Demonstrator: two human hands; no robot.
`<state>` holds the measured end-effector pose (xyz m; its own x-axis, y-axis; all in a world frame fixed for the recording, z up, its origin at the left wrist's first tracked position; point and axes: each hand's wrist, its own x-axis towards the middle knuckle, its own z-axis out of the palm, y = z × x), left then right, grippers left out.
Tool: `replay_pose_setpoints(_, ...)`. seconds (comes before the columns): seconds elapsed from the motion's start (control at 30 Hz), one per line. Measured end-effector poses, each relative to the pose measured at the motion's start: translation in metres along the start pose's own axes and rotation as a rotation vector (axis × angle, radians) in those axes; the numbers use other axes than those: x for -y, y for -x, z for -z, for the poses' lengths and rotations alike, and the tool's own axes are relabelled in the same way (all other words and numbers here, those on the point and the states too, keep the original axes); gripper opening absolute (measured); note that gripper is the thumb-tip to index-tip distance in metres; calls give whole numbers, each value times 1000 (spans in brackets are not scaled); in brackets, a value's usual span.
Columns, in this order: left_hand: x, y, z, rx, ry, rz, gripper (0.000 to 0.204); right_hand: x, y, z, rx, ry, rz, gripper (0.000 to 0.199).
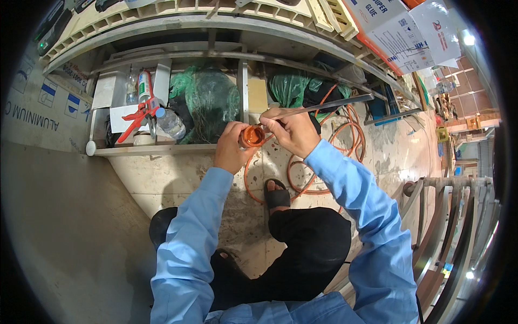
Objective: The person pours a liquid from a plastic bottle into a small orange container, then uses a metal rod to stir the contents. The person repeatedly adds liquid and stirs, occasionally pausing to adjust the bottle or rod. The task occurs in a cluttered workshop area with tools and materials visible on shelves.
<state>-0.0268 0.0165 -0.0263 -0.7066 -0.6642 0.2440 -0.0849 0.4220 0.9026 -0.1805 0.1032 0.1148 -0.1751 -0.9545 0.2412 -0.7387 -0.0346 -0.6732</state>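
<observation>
My left hand (pixel 231 148) is wrapped round a small open jar (pixel 252 136), its mouth facing up and orange-brown stuff showing inside. Pinched in my right hand (pixel 293 133) is a long thin grey stick (pixel 340 103), wider and darker toward its upper right end. The stick's lower end comes to the jar's rim; its very tip is too small to make out. Both hands are close together above the tiled floor, in front of a low shelf.
On the shelf (pixel 162 150) lie red-handled pliers (pixel 141 116), a sealant tube (pixel 144 86), a plastic bottle (pixel 170 123) and green plastic bags (pixel 210 100). An orange hose (pixel 329 190) coils on the floor. Metal bars (pixel 448 216) stand right; a grey panel (pixel 65 216) stands left.
</observation>
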Motion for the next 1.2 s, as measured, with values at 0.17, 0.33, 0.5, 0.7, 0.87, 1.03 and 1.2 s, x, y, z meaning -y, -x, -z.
replay_pose_setpoints(0.17, -1, 0, -1, -19, 35, 32, 54, 4, 9, 5, 99, 208, -32, 21)
replay_pose_setpoints(0.33, -2, 0, -1, -39, -7, -34, 52, 7, 16, -10, 75, 126, -51, 20)
replay_pose_setpoints(0.5, -4, 2, -1, -21, -23, -8, 51, 8, 8, -16, 4, -100, -195, 22)
replay_pose_setpoints(0.7, -3, 1, 4, -51, -5, 46, 50, 4, 6, 12, 131, -56, -423, 20)
replay_pose_setpoints(0.87, -5, 1, 2, -35, -16, 21, 49, -3, 12, 18, 111, -12, 47, 15)
replay_pose_setpoints(1.03, -7, 2, 3, -41, -2, 13, 50, 0, 17, 28, 283, -58, -95, 12)
replay_pose_setpoints(1.2, -8, 0, -1, -12, 37, 21, 49, -2, 16, 23, 96, -89, -102, 12)
